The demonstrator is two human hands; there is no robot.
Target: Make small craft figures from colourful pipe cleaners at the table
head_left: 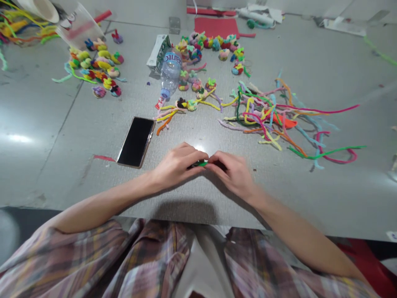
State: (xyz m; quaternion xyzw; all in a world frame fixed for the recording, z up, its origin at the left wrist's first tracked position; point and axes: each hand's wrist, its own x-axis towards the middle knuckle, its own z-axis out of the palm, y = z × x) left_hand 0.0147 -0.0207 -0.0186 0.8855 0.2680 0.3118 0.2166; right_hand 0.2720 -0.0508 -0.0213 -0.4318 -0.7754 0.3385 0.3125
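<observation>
Near the front of the grey table, my left hand (182, 162) and my right hand (231, 169) meet fingertip to fingertip. Pinched between them is a short green pipe cleaner (202, 164), mostly covered by my fingers. Both hands are closed on it, and its full shape is hidden. A black-screened phone (136, 142) lies to the left of my left hand. Beyond my hands are a few part-twisted pipe-cleaner pieces (181, 104). To the right spreads a loose heap of coloured pipe cleaners (263, 116).
A plastic bottle (170, 74) lies beside a carton (159, 54). Finished-looking pipe-cleaner figures (99, 66) cluster at the left, and more figures (217, 43) stand at the back. A clear cup (79, 27) is tipped at the back left. A red sheet (216, 27) lies at the rear.
</observation>
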